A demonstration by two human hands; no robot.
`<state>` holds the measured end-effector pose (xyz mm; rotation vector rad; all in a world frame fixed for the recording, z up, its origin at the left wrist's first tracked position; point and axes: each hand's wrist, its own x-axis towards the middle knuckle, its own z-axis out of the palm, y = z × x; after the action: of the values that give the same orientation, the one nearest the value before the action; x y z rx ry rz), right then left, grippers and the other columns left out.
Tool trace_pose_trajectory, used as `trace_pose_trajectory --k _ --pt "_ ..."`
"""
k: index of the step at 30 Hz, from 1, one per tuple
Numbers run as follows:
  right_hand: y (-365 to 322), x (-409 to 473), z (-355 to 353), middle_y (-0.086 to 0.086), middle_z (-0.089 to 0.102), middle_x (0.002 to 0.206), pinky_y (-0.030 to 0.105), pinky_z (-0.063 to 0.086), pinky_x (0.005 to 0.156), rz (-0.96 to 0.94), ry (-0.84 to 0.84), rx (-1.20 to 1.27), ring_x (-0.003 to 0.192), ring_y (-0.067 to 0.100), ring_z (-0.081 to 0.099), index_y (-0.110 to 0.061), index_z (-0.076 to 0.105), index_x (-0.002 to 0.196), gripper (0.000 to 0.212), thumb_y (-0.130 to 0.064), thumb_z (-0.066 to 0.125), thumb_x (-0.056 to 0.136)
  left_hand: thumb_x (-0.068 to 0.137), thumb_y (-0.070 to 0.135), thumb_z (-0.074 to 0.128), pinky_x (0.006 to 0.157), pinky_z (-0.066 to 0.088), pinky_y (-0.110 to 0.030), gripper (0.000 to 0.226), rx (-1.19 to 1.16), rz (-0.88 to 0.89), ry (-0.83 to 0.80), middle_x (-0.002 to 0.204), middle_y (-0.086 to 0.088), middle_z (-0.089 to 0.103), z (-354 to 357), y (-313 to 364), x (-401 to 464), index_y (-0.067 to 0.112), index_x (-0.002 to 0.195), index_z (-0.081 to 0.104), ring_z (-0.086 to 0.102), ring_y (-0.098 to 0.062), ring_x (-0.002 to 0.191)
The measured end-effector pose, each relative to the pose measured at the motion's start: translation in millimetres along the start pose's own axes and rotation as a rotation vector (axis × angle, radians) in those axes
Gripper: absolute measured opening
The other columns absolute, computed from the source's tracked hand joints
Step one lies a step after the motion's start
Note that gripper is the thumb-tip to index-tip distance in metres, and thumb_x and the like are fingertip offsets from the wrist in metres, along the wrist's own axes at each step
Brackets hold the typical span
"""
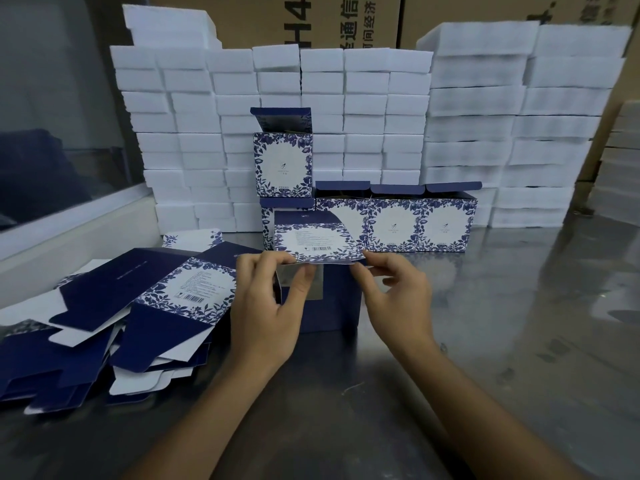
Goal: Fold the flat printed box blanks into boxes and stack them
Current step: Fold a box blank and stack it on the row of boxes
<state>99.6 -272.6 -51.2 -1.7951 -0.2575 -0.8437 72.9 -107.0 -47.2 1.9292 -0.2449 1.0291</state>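
- Box blank (313, 242) held upright above the desk (519, 323), barcode panel facing the camera, dark blue panels hanging below it.
- Left hand (268, 306): thumb and fingers (301, 282) pinch the blank's lower left edge.
- Right hand (394, 299): thumb and fingers (360, 273) pinch the blank's lower right edge.
- Directly behind the blank: row of folded boxes (394, 223) standing side by side on the desk, top flaps open.
- One more folded box (283, 164) sits on top of the row's left end, above and behind the blank, flap up.
- Left of the blank: loose pile of flat blanks (138, 306) on the desk, blue and white faces mixed, overlapping.
- Behind the boxes: stacked white foam blocks (363, 116) forming a wall.
- Behind the foam: brown cartons (346, 22) with printed characters.
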Motion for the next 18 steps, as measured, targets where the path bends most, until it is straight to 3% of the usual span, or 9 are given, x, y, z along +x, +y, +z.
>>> trace_pose_trajectory --k 4,11,15,18 --pt "1 2 -1 -0.019 0.068 0.078 0.007 0.044 0.071 -0.001 0.030 0.052 0.073 -0.004 0.064 -0.028 0.070 0.084 0.019 -0.011 0.076 0.087 0.084 0.064 0.049 0.068 0.036 -0.004 0.046 -0.001 -0.005 0.029 0.098 0.007 0.046 -2 0 0 0.022 0.096 0.063 0.052 0.000 0.086" --pt "2 6 -2 -0.016 0.069 0.073 0.012 0.048 0.069 0.035 0.036 0.079 0.068 -0.003 0.062 -0.028 0.070 0.079 0.020 -0.010 0.075 0.088 0.083 0.066 0.048 0.068 0.036 -0.003 0.047 0.012 -0.015 0.028 0.095 0.011 0.044 1 1 -2 0.023 0.098 0.062 0.051 0.001 0.086" --pt "6 3 0 -0.017 0.069 0.067 0.021 0.054 0.068 0.105 -0.034 0.057 0.065 -0.003 0.064 -0.034 0.068 0.073 0.023 -0.018 0.077 0.088 0.083 0.066 0.048 0.068 0.036 -0.002 0.049 0.024 -0.027 0.031 0.098 0.006 0.045 0 0 -1 0.022 0.099 0.062 0.051 0.002 0.087" --pt "12 1 3 -0.011 0.070 0.068 0.033 0.058 0.069 0.168 -0.092 0.017 0.065 0.002 0.067 -0.028 0.069 0.071 0.019 -0.022 0.079 0.086 0.083 0.064 0.051 0.066 0.038 -0.005 0.046 0.035 -0.029 0.035 0.097 0.006 0.046 0 0 -1 0.021 0.098 0.062 0.051 0.003 0.085"
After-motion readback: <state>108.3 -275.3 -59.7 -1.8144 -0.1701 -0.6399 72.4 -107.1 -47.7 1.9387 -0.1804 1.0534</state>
